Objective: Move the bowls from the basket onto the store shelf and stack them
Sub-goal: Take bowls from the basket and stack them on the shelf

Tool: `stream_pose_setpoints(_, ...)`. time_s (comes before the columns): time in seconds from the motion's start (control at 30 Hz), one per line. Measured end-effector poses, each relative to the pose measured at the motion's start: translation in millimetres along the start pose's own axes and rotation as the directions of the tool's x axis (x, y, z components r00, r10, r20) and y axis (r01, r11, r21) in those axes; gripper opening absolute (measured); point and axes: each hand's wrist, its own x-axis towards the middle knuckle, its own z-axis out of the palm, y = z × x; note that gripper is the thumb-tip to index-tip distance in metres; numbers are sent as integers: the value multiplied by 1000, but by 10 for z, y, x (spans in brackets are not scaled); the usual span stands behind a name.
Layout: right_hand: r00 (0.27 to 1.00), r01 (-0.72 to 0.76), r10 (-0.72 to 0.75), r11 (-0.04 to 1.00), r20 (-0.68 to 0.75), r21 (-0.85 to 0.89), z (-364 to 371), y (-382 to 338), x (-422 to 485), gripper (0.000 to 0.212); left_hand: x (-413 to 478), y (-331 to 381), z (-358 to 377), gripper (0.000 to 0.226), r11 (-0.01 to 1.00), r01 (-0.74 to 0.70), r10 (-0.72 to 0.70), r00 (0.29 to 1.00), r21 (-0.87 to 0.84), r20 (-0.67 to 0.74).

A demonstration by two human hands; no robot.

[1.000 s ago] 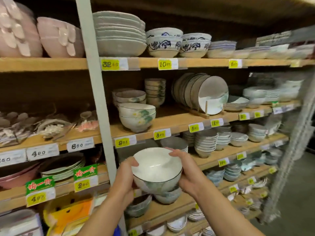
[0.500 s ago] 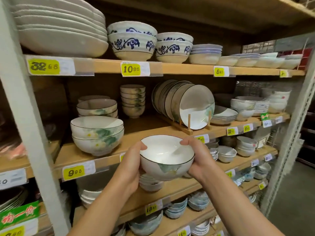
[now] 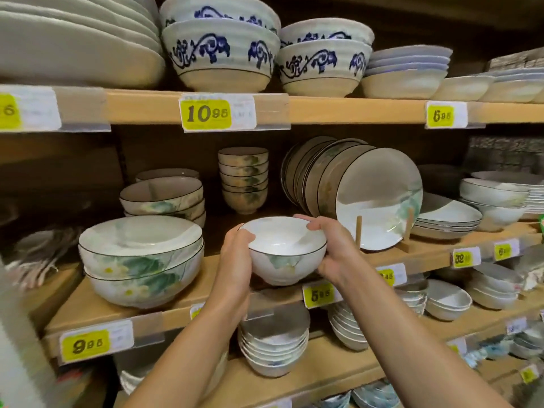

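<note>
Head view: left hand (image 3: 235, 260) and right hand (image 3: 332, 251) clasp the bowl (image 3: 284, 251) between them; shelf (image 3: 206, 290) just beyond.

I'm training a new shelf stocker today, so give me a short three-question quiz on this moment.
1. True or false: the left hand and the right hand both hold the small white bowl.
2. What keeps the upright plates standing on edge? A) a wooden rack B) a wire basket C) a cardboard box
3. Fill in: the yellow price tag under the blue-patterned bowls reads ____.

Key: 1 true; 2 A; 3 10.95
</note>
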Motion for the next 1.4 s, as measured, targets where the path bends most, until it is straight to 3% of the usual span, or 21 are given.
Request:
stream_pose_setpoints(0.13, 999, -20, 19, 999, 41, 38, 13, 48, 290, 45, 140, -69, 47, 48, 998, -40, 43, 997, 50, -68)
stream_pose_setpoints(0.27, 998, -52, 49, 997, 50, 55, 11, 94, 494, 31, 74, -174, 152, 86, 997, -25, 38, 984, 74, -176)
stream_pose_setpoints(0.33, 996, -76, 73, 996, 54, 55, 9, 112, 552, 25, 39, -237, 227, 90, 995, -43, 61, 976, 89, -208)
stream_pose_setpoints(0.57, 979, -100, 110, 993, 169, -68, -50, 120, 681, 31, 113, -339, 299, 69, 990, -68, 101, 954, 126, -284)
stream_pose_setpoints(0.67, 955, -122, 160, 979, 249, -162, -30, -23, 778, 28, 129, -298, 264, 72, 989, -54, 90, 960, 139, -266)
stream_pose_setpoints(0.77, 941, -133, 182, 974, 286, -183, -4, -54, 803, 34, 215, -227, 199, 67, 997, -28, 45, 964, 69, -262)
stream_pose_setpoints(0.83, 945, -128, 167, 981, 283, -149, -43, 27, 786, 37, 289, -151, 143, 54, 1000, -4, 7, 972, 12, -233)
stream_pose_setpoints(1.03, 949, -125, 165, 979, 270, -159, -50, -5, 721, 41, 417, -43, -22, 58, 993, 111, -116, 987, -47, -108)
stream_pose_setpoints(1.13, 949, -117, 168, 974, 268, -195, 9, -18, 709, 44, 370, -118, 19, 44, 997, 29, -45, 971, -72, -233)
stream_pose_setpoints(1.23, 963, -108, 142, 982, 228, -157, 2, 67, 695, 41, 152, -340, 141, 57, 989, -144, 116, 909, -42, -401)
stream_pose_setpoints(1.3, 974, -75, 103, 987, 203, -143, -19, 119, 651, 37, 86, -408, 235, 53, 985, -169, 174, 922, 45, -346)
stream_pose_setpoints(1.4, 971, -6, 54, 979, 233, -205, -82, 192, 587, 40, 193, -319, 228, 45, 993, -116, 116, 936, 21, -334)
